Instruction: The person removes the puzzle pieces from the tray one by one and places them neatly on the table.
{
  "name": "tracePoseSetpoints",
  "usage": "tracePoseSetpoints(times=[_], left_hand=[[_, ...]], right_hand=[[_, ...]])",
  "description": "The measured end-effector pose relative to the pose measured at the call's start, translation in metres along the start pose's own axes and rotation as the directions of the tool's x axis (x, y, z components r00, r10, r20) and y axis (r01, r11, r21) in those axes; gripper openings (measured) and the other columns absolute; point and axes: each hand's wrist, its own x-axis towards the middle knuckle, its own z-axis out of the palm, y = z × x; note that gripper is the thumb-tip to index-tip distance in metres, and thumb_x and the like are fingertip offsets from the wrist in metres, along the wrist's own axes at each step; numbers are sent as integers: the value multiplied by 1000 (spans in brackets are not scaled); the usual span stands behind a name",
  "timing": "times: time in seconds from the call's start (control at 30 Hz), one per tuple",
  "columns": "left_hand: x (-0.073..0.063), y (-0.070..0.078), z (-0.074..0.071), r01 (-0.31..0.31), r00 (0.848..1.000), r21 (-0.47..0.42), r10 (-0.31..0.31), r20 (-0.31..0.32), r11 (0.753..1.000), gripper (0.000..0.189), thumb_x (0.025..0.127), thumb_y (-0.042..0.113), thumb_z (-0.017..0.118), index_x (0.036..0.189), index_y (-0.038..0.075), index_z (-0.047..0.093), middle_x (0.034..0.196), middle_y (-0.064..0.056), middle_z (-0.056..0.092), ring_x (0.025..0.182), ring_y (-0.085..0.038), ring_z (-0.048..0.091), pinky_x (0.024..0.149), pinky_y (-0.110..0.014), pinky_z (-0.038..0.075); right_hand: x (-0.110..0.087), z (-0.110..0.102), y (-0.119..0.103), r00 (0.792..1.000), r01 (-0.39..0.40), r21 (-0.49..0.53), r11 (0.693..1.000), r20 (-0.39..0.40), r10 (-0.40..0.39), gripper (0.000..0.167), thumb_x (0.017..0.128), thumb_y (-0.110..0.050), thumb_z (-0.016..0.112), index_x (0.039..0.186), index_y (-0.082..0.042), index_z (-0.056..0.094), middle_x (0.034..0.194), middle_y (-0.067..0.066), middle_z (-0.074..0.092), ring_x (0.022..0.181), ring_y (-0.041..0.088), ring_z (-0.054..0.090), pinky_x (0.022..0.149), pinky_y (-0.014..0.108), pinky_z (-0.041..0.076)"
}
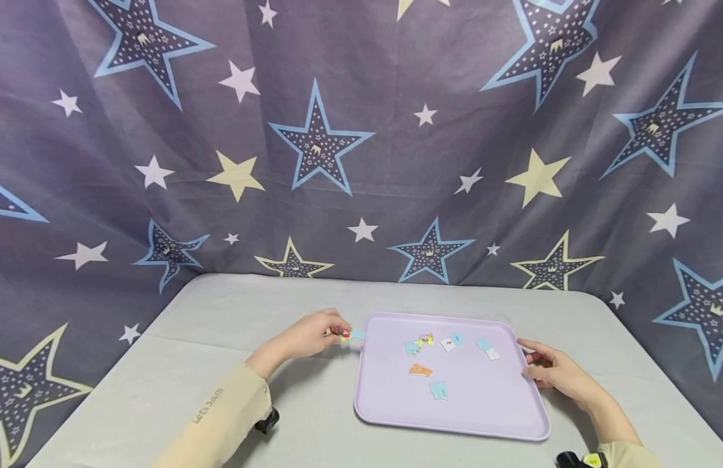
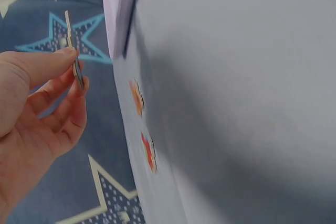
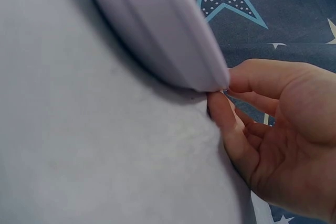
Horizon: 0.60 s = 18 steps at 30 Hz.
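Observation:
My left hand (image 1: 314,333) pinches a thin, flat puzzle piece (image 1: 358,333) between thumb and fingers, just off the left rim of the lilac tray (image 1: 455,416). In the left wrist view the piece is edge-on, so its picture is mostly hidden. Fingers of my right hand (image 1: 562,374) grip the tray's right rim, with the thumb and a finger at the edge in the right wrist view. On the tray lie several puzzle pieces: an orange one (image 1: 420,370), a light blue one (image 1: 439,390), blue-and-white ones (image 1: 487,348) and a yellow-and-blue group (image 1: 419,344).
Two more small pieces, one orange (image 2: 136,98) and one red (image 2: 148,152), lie on the table by the tray in the left wrist view. The pale grey tabletop (image 1: 162,383) ends at a star-patterned curtain (image 1: 384,130) behind.

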Motion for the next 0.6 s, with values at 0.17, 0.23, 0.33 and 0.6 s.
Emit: tracePoseSetpoints(times=[0.17, 0.23, 0.33, 0.6], left_hand=[[-9, -10, -8, 22, 999, 40, -21, -31, 999, 21, 82, 6, 62, 102, 8, 67, 87, 2, 58, 77, -10, 56, 71, -26, 47], [-13, -15, -10, 35, 999, 62, -32, -41, 997, 20, 82, 6, 62, 101, 8, 67, 87, 2, 58, 77, -10, 55, 71, -27, 46], [-19, -23, -13, 59, 997, 93, -54, -57, 994, 21, 81, 5, 63, 101, 6, 67, 87, 1, 58, 78, -12, 56, 74, -30, 47], [-33, -48, -18, 91, 990, 172, -71, -120, 981, 22, 77, -2, 64, 99, 4, 67, 89, -1, 60, 83, -16, 58, 79, -36, 48]], right_hand=[[0, -1, 1, 1000, -4, -17, 1000, -1, 4, 67, 83, -10, 61, 138, 6, 27, 103, 13, 47, 78, 6, 46, 63, 25, 49], [0, -1, 1, 1000, 0, -24, 1000, 0, 0, 67, 83, -10, 61, 138, 6, 27, 104, 15, 47, 78, 7, 46, 63, 26, 49], [0, -1, -1, 1000, -12, -26, 1000, -7, 11, 67, 82, -10, 62, 138, 6, 28, 104, 14, 47, 78, 7, 47, 64, 26, 49], [1, -1, 0, 1000, -10, -18, 1000, -15, 10, 67, 81, -11, 63, 138, 5, 30, 102, 12, 47, 77, 7, 47, 63, 25, 49]])
